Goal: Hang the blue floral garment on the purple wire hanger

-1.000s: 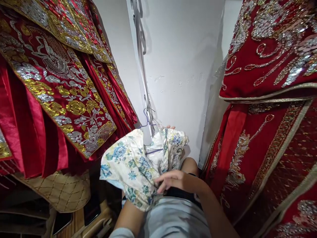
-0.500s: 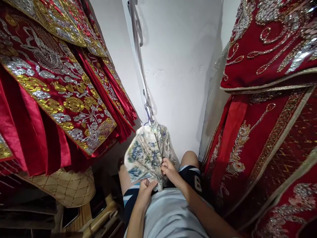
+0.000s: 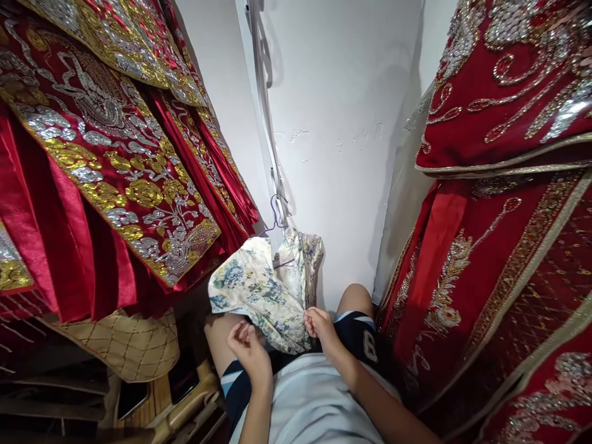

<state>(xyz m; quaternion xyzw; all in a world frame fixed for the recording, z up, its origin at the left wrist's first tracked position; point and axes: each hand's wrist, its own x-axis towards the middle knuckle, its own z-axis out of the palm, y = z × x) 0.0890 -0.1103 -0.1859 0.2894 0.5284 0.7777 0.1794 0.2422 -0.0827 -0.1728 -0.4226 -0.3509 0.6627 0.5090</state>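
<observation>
A cream floral shirt [image 3: 263, 287] with blue flowers hangs in front of me, its lower part over my lap. Its purple hanger [image 3: 275, 216] is hooked at the strip on the wall, and part of the hanger shows through the shirt's open front. My right hand [image 3: 319, 324] pinches the shirt's front edge near the bottom. Just below the shirt's left side, my left hand [image 3: 247, 348] is off the cloth, with its fingers loosely curled and apart.
Red embroidered garments with gold and silver sequins [image 3: 152, 191] hang at left; more beaded red garments [image 3: 444, 246] hang at right. A pale wall [image 3: 333, 123] stands ahead. At lower left, phone-like dark slabs [image 3: 134, 398] lie on a wooden surface beneath quilted beige cloth [image 3: 124, 345].
My left hand has let go of the shirt's lower edge and moved left. The shirt has spread leftward, and its front has parted, showing more hanger. My right hand keeps its pinch.
</observation>
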